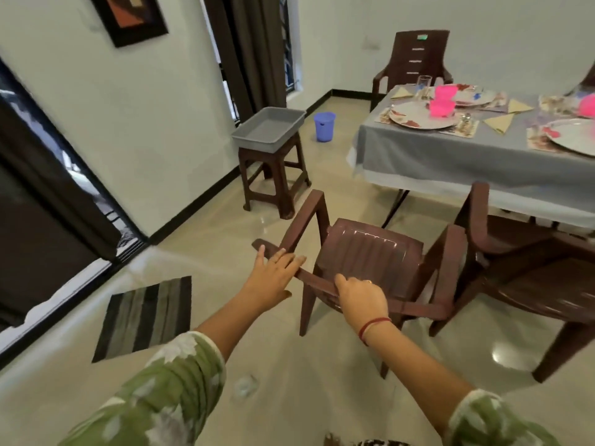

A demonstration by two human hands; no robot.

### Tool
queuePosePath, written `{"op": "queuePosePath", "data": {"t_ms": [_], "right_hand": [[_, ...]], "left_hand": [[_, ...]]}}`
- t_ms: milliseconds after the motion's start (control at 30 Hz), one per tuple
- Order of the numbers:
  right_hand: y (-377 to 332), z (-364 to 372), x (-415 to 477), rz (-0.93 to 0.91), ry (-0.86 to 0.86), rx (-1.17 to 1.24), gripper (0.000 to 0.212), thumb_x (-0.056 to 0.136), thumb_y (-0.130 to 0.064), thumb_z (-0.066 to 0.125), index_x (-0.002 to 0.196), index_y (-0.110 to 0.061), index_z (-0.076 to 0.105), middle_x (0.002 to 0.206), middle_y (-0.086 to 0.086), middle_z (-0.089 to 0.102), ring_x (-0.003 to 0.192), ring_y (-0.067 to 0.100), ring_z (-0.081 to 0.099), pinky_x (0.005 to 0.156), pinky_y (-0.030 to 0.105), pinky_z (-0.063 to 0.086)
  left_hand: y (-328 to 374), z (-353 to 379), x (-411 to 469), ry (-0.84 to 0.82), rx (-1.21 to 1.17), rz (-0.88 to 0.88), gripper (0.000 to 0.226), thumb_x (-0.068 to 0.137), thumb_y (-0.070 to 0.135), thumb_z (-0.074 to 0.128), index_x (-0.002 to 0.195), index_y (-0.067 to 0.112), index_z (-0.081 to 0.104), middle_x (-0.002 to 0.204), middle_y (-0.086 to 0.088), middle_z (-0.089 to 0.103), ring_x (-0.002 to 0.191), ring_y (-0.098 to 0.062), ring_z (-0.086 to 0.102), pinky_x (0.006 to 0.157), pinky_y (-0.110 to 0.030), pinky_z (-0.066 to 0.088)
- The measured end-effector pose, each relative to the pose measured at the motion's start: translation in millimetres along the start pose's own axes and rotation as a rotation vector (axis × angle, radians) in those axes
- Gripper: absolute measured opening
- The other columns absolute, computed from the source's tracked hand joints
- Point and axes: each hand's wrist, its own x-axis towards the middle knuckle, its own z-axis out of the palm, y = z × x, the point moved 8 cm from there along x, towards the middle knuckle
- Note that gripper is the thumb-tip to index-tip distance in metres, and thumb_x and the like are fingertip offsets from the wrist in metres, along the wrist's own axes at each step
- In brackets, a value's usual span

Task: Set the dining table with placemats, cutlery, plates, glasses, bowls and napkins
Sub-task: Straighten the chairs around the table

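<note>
A brown plastic armchair [370, 255] stands on the floor in front of me, turned sideways. My left hand [273, 275] lies with straight fingers on its near armrest. My right hand [360, 299] grips the same armrest closer to me, thumb curled over it. At the upper right is the dining table [434, 156] under a grey cloth, with placemats, a plate [418, 119], pink bowls [442, 103], a glass [423, 85] and folded yellow napkins [499, 122] on it.
A second brown chair [521, 262] stands at the table's near side and a third [415, 59] at its far end. A grey tray [269, 128] sits on a brown stool by the wall. A blue bucket [324, 125] and a striped mat [145, 317] are on the floor.
</note>
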Motion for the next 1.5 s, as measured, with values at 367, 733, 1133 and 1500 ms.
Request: {"op": "queuePosePath", "data": {"t_ms": [367,733,1133,1500], "right_hand": [[24.1,8.1,75.4,0.166,0.127,-0.118,0.040,0.040,-0.009,0.088,0.069,-0.022,0.064,0.049,0.000,0.056,0.036,0.021,0.052,0.033,0.024,0.033],[87.6,25.2,176.5,0.364,-0.003,-0.131,0.018,0.081,-0.017,0.068,0.094,-0.026,0.058,0.075,-0.006,0.066,0.063,0.022,0.063,0.055,0.033,0.051],[139.6,15.2,238.3,0.279,0.003,-0.128,0.008,0.088,-0.018,0.061,0.095,-0.023,0.060,0.076,-0.002,0.065,0.064,0.022,0.062,0.056,0.035,0.051],[190.6,5.1,266.8,0.210,0.008,-0.091,0.022,0.097,-0.018,0.043,0.114,-0.020,0.057,0.100,0.003,0.066,0.088,0.029,0.063,0.069,0.038,0.051]], "left_hand": [[-33.1,10.9,124.1,0.115,0.049,0.348,0.023,0.071,0.014,0.074,0.085,0.028,0.063,0.071,0.006,0.066,0.068,-0.019,0.066,0.066,-0.032,0.046],[-47.0,-7.2,242.8,0.152,0.050,0.481,0.020,0.097,0.017,0.047,0.115,0.022,0.052,0.105,-0.002,0.065,0.100,-0.027,0.063,0.084,-0.035,0.042],[-36.3,-21.8,319.2,0.149,0.021,0.446,0.024,0.098,0.015,0.045,0.120,0.023,0.049,0.110,-0.002,0.064,0.106,-0.025,0.061,0.088,-0.035,0.041],[-12.5,-30.6,364.0,0.113,0.003,0.375,0.030,0.095,0.014,0.051,0.124,0.022,0.047,0.114,-0.004,0.063,0.110,-0.027,0.059,0.092,-0.038,0.040]]}}
